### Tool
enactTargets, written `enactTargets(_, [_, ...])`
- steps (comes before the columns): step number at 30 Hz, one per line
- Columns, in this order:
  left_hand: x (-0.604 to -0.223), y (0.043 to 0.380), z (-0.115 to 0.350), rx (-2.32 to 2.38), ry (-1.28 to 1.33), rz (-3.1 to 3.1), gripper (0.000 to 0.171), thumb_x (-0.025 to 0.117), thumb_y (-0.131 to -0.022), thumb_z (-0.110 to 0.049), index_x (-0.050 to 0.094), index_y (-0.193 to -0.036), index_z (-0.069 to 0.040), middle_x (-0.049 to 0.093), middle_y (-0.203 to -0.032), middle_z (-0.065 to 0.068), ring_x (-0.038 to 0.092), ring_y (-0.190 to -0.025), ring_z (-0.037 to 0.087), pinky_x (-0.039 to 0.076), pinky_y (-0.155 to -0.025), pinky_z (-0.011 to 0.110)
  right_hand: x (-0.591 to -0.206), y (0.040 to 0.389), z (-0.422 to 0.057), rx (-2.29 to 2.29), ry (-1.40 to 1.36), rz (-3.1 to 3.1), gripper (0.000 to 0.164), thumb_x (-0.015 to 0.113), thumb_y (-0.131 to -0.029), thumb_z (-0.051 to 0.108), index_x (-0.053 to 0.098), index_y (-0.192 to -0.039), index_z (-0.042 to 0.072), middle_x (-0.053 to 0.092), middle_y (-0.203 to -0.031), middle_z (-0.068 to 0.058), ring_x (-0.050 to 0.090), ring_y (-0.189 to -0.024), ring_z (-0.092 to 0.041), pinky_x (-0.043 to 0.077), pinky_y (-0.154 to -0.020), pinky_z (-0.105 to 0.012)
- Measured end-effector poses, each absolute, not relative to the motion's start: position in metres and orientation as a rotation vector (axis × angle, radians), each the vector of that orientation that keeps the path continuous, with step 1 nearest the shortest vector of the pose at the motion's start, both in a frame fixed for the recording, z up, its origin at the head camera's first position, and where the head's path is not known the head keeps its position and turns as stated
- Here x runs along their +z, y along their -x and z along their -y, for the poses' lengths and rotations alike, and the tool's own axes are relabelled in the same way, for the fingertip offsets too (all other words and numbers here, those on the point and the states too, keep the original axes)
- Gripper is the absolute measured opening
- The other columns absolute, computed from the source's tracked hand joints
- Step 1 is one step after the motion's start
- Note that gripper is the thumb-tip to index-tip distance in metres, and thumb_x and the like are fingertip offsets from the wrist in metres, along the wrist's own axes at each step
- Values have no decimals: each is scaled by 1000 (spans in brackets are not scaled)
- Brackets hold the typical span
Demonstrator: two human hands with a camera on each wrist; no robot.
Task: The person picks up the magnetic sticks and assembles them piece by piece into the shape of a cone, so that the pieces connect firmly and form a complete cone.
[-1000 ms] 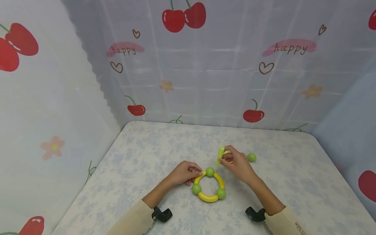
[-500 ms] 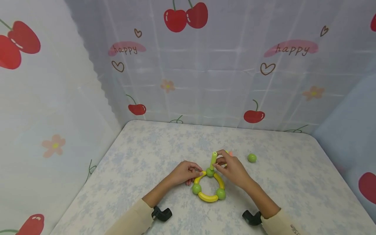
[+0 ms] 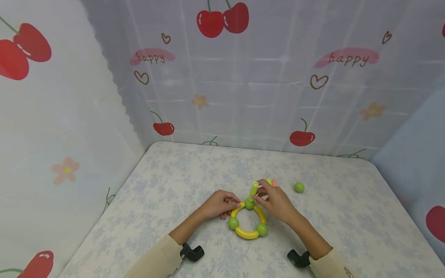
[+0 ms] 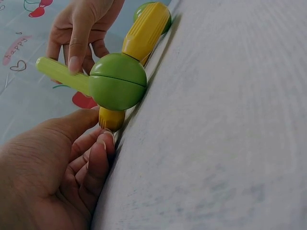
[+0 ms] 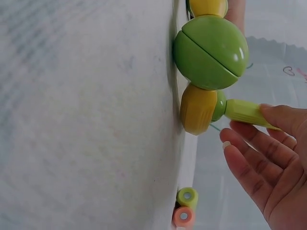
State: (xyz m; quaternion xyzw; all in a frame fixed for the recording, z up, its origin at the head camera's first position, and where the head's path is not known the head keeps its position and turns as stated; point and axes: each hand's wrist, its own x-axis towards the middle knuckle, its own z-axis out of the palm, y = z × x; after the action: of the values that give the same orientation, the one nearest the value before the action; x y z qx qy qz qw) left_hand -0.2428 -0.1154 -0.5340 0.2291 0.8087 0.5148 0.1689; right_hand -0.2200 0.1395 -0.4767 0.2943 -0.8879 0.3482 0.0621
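From here, the right hand (image 3: 277,199) pinches a light-green rod (image 3: 254,190), its base against the ring's far ball (image 3: 249,204); seating unclear. The left hand (image 3: 217,204) pinches the ring's left arc (image 4: 111,119). Ring (image 3: 247,234) closed; loose ball (image 3: 299,187), green stick (image 5: 187,196), orange stick (image 5: 183,217) probably remain. Tabletop (image 3: 180,170) edges well apart; room both sides.

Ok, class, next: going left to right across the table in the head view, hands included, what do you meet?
Left hand, light-green stick, right hand, loose green ball. The ring and the two loose sticks overlap with these, so they are left out.
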Motion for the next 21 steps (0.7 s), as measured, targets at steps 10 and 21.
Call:
enactTargets(10, [-533,243,117,1458,-666,-2280,19,71,-98,-30,76,-110,-17,65,-64,3,56,-42,16,49,-40,29,-478,223,-145,1088,-875,2760,28,74,-94,12,61,-118,12,77,-106,-3,73,-93,-20,59,-72,-33])
enactTargets(21, [-517,245,126,1338,-769,-2167,34,72,-97,-25,70,-126,-9,70,-73,4,62,-54,16,55,-53,30,-484,229,-152,1261,-980,2821,12,74,-93,8,74,-105,9,74,-102,-5,72,-95,-22,60,-77,-34])
